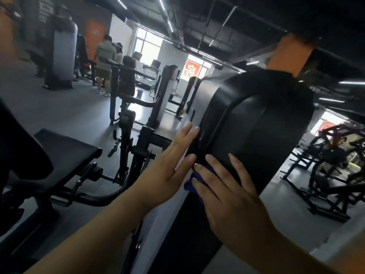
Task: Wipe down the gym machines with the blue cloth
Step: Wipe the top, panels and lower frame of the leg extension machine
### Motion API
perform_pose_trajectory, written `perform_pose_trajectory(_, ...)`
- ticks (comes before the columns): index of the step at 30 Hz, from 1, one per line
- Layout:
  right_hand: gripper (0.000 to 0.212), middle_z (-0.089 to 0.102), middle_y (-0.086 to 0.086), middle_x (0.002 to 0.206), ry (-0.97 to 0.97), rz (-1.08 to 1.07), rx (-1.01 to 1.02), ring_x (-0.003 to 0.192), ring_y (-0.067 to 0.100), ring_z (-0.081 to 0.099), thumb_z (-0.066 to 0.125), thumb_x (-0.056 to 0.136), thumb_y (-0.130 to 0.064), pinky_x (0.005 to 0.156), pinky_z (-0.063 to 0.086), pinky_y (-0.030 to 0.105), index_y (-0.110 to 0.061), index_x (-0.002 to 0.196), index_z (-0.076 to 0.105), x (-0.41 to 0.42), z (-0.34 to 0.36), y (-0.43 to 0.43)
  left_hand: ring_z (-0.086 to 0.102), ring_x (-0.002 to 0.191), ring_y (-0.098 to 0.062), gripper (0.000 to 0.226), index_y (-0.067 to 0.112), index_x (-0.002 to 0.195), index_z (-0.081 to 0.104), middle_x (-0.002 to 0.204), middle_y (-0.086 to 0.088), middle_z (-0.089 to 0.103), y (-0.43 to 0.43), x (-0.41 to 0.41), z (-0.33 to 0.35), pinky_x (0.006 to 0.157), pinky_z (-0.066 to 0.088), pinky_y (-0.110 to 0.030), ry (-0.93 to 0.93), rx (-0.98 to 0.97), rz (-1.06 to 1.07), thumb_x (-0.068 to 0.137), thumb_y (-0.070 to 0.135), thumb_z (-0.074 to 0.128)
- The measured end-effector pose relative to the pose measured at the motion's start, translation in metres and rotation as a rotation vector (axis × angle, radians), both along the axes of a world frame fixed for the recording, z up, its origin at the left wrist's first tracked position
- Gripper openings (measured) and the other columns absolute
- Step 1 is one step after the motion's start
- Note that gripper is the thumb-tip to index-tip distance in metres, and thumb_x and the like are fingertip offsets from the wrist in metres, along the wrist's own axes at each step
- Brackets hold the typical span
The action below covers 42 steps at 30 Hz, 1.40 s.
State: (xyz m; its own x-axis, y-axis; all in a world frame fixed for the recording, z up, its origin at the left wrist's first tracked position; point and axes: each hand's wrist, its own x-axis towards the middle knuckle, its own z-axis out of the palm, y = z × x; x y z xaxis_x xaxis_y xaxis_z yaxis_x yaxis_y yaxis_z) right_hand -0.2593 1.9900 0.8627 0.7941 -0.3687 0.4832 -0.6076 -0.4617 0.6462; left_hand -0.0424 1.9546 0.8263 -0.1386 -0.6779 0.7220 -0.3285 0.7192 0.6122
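**A:** What lies nearest the person?

**B:** Both hands, on the black machine housing (256,125). The right hand (231,200) is flat, its fingers straight and spread, pressing the blue cloth (189,182) against the housing's lower front. Only a bunched edge of the cloth shows past the fingers. The left hand (167,173) is also flat and relaxed, holding nothing. Its fingertips touch the housing's left edge, just beside the cloth.

**A:** Is there any writing?

**B:** Only farther off. A red sign (190,71) by a bright window bears a white character too blurred to read. The pale vertical lettering (42,15) on the dark wall at far left is just as unclear.

**A:** Any containers?

**B:** There is one small blue bucket (139,92) on the floor mid-room, near a machine's frame. Its contents cannot be seen.

**A:** And the room?

**B:** A black seat pad (67,155) sits low, left of the hands. The grey floor (49,103) runs back between dark-framed machines, and a red-framed machine (335,133) stands at the right. An orange column (288,54) rises behind the housing. At far left stands a grey punching bag (64,54), and near it are two people (105,56) with their backs turned. Windows (147,44) glow at the back, under a black ceiling (256,16) with strip lights (168,23).
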Motion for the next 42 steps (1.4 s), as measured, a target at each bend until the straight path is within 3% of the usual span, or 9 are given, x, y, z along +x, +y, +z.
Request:
perform_pose_trajectory(5, 0.033, 0.06, 0.012, 0.156, -0.019, 0.065, 0.043, 0.157, 0.033, 0.043, 0.053, 0.109, -0.015, 0.129, 0.031, 0.054, -0.011, 0.135, 0.074, -0.001, 0.067, -0.005, 0.007, 0.167, -0.004, 0.059, 0.033, 0.174, 0.022, 0.181, 0.017, 0.013, -0.005, 0.001, 0.077, 0.136, 0.017, -0.04, 0.002, 0.008, 0.003, 0.119, 0.025, 0.043)
perform_pose_trajectory(13, 0.033, 0.058, 0.009, 0.159, -0.079, 0.081, 0.031, 0.156, 0.033, 0.044, 0.051, 0.111, -0.021, 0.128, 0.03, 0.06, -0.014, 0.135, 0.073, -0.008, 0.145, -0.007, 0.017, 0.165, 0.0, 0.056, 0.032, 0.172, 0.031, 0.179, 0.013, 0.024, -0.009, -0.009, 0.139, 0.136, 0.021, -0.033, -0.07, 0.037, 0.022, 0.119, 0.023, 0.045)
perform_pose_trajectory(16, 0.033, 0.06, 0.011, 0.157, -0.085, 0.059, 0.02, 0.154, 0.035, 0.046, 0.052, 0.112, -0.022, 0.127, 0.031, 0.059, -0.012, 0.135, 0.073, -0.003, 0.146, -0.013, 0.019, 0.165, -0.002, 0.054, 0.027, 0.171, 0.032, 0.179, 0.012, 0.027, -0.02, 0.002, 0.151, 0.136, 0.021, -0.033, -0.126, 0.004, -0.017, 0.119, 0.021, 0.043)
perform_pose_trajectory(20, 0.033, 0.059, 0.014, 0.157, -0.097, -0.019, 0.036, 0.153, 0.037, 0.047, 0.054, 0.111, -0.022, 0.127, 0.034, 0.056, -0.01, 0.137, 0.071, 0.013, 0.138, -0.016, 0.018, 0.166, -0.005, 0.053, 0.026, 0.171, 0.035, 0.18, 0.01, 0.023, -0.048, 0.02, 0.161, 0.136, 0.025, -0.044, -0.255, -0.059, -0.089, 0.119, 0.024, 0.046)
perform_pose_trajectory(26, 0.035, 0.056, 0.018, 0.159, -0.095, -0.229, -0.021, 0.152, 0.041, 0.047, 0.058, 0.111, -0.021, 0.122, 0.04, 0.058, -0.007, 0.141, 0.069, 0.039, 0.126, -0.013, 0.02, 0.168, -0.017, 0.058, 0.021, 0.171, 0.034, 0.182, 0.002, 0.02, -0.115, 0.042, 0.158, 0.132, 0.03, -0.054, -0.395, -0.287, -0.295, 0.117, 0.028, 0.053)
perform_pose_trajectory(30, 0.038, 0.053, 0.016, 0.162, -0.13, -0.374, 0.009, 0.157, 0.039, 0.04, 0.062, 0.111, -0.023, 0.125, 0.037, 0.059, -0.009, 0.145, 0.067, 0.057, 0.127, -0.003, 0.015, 0.169, -0.02, 0.059, 0.02, 0.17, 0.036, 0.182, -0.001, 0.018, -0.15, 0.048, 0.163, 0.135, 0.024, -0.053, -0.452, -0.413, -0.4, 0.116, 0.034, 0.055)
perform_pose_trajectory(34, 0.038, 0.049, 0.016, 0.165, -0.149, -0.485, 0.028, 0.161, 0.038, 0.033, 0.063, 0.111, -0.024, 0.126, 0.036, 0.059, -0.01, 0.146, 0.067, 0.074, 0.129, 0.002, 0.015, 0.169, -0.026, 0.056, 0.019, 0.167, 0.041, 0.181, -0.006, 0.02, -0.168, 0.044, 0.17, 0.134, 0.023, -0.06, -0.432, -0.497, -0.464, 0.115, 0.036, 0.051)
perform_pose_trajectory(42, 0.041, 0.045, 0.017, 0.167, -0.214, -0.498, -0.018, 0.162, 0.039, 0.03, 0.059, 0.113, -0.026, 0.127, 0.033, 0.06, -0.008, 0.15, 0.063, 0.086, 0.138, -0.01, 0.011, 0.17, -0.028, 0.053, 0.02, 0.169, 0.037, 0.182, -0.002, 0.019, -0.167, 0.039, 0.161, 0.133, 0.017, -0.066, -0.338, -0.419, -0.538, 0.116, 0.022, 0.046)
